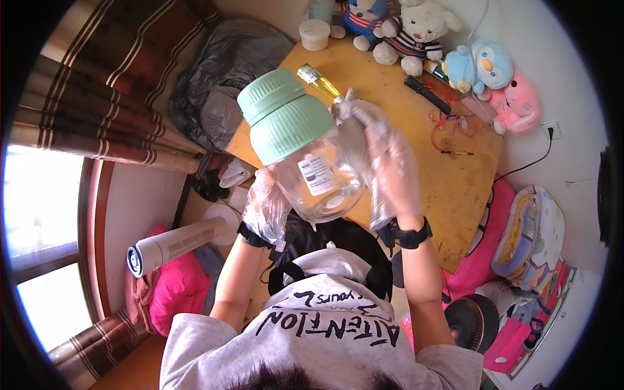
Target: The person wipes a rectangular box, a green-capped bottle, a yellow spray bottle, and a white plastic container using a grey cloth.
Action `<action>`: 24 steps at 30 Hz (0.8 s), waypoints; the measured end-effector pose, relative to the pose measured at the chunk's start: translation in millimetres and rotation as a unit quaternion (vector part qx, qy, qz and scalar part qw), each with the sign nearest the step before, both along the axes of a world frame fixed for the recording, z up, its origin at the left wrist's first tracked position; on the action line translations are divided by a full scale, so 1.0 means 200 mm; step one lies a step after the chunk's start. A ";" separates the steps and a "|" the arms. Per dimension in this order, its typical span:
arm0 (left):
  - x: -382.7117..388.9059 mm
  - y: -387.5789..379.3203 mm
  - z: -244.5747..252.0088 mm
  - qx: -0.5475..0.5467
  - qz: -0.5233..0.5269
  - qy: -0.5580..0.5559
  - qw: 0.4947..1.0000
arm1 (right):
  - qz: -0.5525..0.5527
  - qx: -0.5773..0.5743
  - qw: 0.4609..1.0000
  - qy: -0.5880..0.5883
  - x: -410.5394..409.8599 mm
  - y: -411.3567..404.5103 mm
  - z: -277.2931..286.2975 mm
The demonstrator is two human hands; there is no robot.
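Note:
A clear jar [321, 180] with a ribbed mint-green screw top [285, 114] is held tilted above the table, its green end towards the far left. It bears a white printed label [316, 174]. In a loose transparent plastic glove, my left hand [265, 202] grips the jar's lower left side. My right hand [396, 170], gloved the same way and slightly blurred, presses a grey cloth [353, 124] against the jar's right side. Its fingertips are partly hidden by the cloth. Behind the jar lies a bottle of yellow liquid [319, 82], partly covered by the cloth.
Soft toys [414, 36] and a white tub [314, 35] line the far edge of the wooden table [453, 195]. A black flashlight [427, 94] and red cord [436, 139] lie right. Left are a black plastic bag [219, 63] and a white tower fan [178, 243].

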State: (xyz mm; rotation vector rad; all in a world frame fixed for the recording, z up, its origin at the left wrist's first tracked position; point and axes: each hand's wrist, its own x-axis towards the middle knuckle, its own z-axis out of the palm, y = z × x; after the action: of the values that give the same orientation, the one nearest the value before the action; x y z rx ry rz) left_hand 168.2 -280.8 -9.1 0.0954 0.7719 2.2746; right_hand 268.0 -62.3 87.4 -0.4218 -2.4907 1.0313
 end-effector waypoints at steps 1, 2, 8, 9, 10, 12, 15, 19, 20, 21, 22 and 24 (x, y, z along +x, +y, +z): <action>-0.01 0.00 0.03 0.001 -0.003 0.000 1.000 | -0.018 0.005 1.000 -0.021 0.03 0.07 -0.05; -0.03 0.00 0.07 0.004 -0.007 -0.022 1.000 | -0.037 0.010 0.998 -0.042 0.06 0.15 -0.12; -0.15 -0.21 -0.07 -0.014 0.055 -0.052 0.997 | -0.277 -0.194 0.932 0.132 0.03 0.22 0.09; -0.17 -0.26 -0.09 -0.001 0.024 -0.039 0.999 | -0.232 -0.002 0.969 0.078 0.06 0.24 -0.08; -0.17 -0.26 -0.08 0.006 0.028 -0.072 0.997 | -0.178 0.191 0.965 0.020 0.07 0.27 -0.26; -0.16 -0.24 -0.06 0.012 0.046 -0.097 0.994 | -0.033 0.147 0.988 -0.044 -0.03 0.20 -0.28; -0.12 -0.19 -0.01 0.016 0.050 -0.099 0.994 | 0.072 -0.065 0.993 -0.064 -0.09 0.11 -0.42; -0.05 -0.20 0.02 0.002 0.044 -0.093 0.995 | 0.103 0.124 0.980 -0.114 -0.02 0.02 -0.29; -0.03 -0.20 0.03 -0.002 0.042 -0.091 0.995 | 0.102 0.067 0.985 -0.119 -0.02 0.00 -0.18; -0.02 -0.20 0.03 -0.004 0.040 -0.088 0.995 | 0.101 0.011 0.987 -0.122 -0.03 -0.01 -0.09; -0.01 -0.20 0.04 -0.008 0.034 -0.087 0.996 | 0.100 0.011 0.988 -0.122 -0.03 -0.02 -0.04; 0.03 -0.20 0.06 -0.016 0.023 -0.082 0.996 | 0.107 0.100 0.989 0.014 0.00 -0.07 0.06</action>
State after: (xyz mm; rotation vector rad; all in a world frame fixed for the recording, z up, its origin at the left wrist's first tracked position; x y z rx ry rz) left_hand 173.3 -320.1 3.1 -0.1233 0.7315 2.2791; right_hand 267.6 -76.0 100.2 -0.0806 -2.6234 0.8447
